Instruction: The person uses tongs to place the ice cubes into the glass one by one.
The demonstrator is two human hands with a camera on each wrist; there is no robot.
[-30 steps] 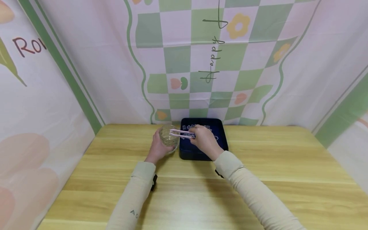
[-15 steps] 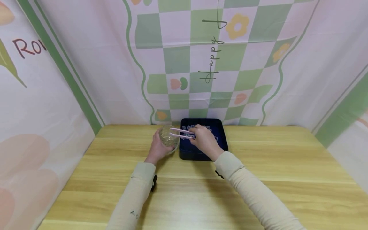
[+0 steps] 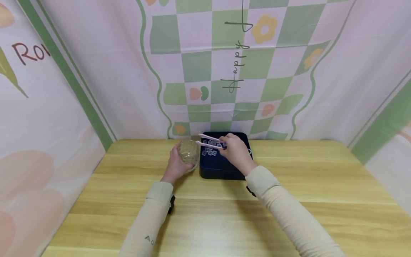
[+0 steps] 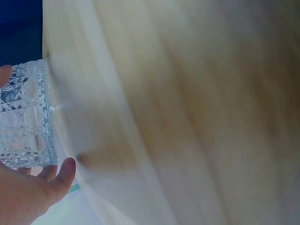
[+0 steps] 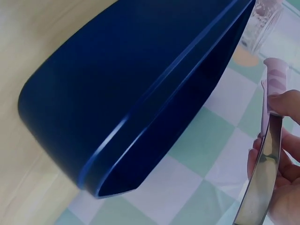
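My left hand (image 3: pixel 177 165) grips a clear patterned drinking glass (image 3: pixel 188 151) standing to the left of a dark blue tray (image 3: pixel 221 175). In the left wrist view, the thumb and fingers lie around the glass's cut-pattern wall (image 4: pixel 26 115). Over the tray, my right hand (image 3: pixel 237 151) holds tongs (image 3: pixel 210 145) with pale pink ends, pointing left. Their two arms stand apart with nothing seen between the tips. Several clear cubes (image 3: pixel 210 152) lie in the tray's left part below the tongs. The right wrist view shows the tongs' metal strip (image 5: pixel 267 164) in the fingers.
The wooden table (image 3: pixel 208 221) stretches out in front of the tray and to both sides. A printed checkered cloth (image 3: pixel 224 92) hangs right behind the tray and the table's back edge. A white loop (image 3: pixel 249 151) shows at the tray's right side.
The tongs' tips have moved from over the glass's mouth to the right and back, over the tray's left edge, and stand wider apart. The left hand and glass have stayed in place.
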